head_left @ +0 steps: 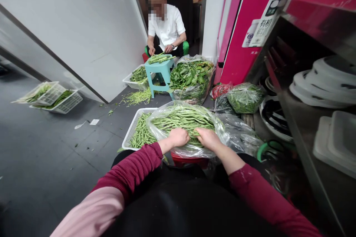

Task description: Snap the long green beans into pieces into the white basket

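Observation:
A clear plastic bag [155, 118] full of long green beans [178, 116] lies open in front of me on a red support [189, 161]. My left hand [178, 137] is closed over the near part of the beans, its fingers curled. Just to its right, my right hand [208, 139] pinches green beans between thumb and fingers. Between the two hands is a small gap with beans below. Left of the bag, a white basket [130, 127] holds short bean pieces [142, 133].
Ahead, a person [167, 26] in white handles greens on a light-blue stool [158, 67]. A bag of leafy greens [191, 76] stands beside it. White baskets [66, 107] lie at left. A metal shelf [300, 137] with lids borders the right.

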`<state>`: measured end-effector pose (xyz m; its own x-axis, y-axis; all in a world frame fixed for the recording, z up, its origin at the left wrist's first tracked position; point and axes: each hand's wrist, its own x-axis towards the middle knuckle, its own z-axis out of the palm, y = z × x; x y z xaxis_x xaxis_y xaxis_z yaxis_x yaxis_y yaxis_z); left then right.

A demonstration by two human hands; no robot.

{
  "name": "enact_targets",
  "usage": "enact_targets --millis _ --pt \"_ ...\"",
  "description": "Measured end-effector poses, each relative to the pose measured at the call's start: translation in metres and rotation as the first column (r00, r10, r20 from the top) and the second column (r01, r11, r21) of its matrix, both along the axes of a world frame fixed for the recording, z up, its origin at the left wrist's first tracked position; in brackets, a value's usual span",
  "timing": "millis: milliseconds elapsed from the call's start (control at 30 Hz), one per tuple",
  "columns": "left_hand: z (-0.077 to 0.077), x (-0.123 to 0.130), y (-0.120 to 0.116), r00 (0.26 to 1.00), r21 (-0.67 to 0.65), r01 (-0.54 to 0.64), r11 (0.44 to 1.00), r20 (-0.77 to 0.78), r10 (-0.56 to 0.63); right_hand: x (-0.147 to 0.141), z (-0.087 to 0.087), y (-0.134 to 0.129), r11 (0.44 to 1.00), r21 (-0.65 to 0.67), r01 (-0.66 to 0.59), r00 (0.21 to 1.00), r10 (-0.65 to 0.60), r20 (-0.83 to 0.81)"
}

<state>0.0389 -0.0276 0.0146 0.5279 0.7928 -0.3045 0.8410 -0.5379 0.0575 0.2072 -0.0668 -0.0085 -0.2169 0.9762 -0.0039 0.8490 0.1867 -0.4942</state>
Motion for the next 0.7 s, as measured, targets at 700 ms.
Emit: enact_targets --millis 700 --pt "0.031 -0.047 -0.033 0.975 0.025 -0.038 0.999 0.220 0.032 -0.051 -0.015 -0.034 0.690 -0.655 -0.307 0.130 -0.651 -0.747"
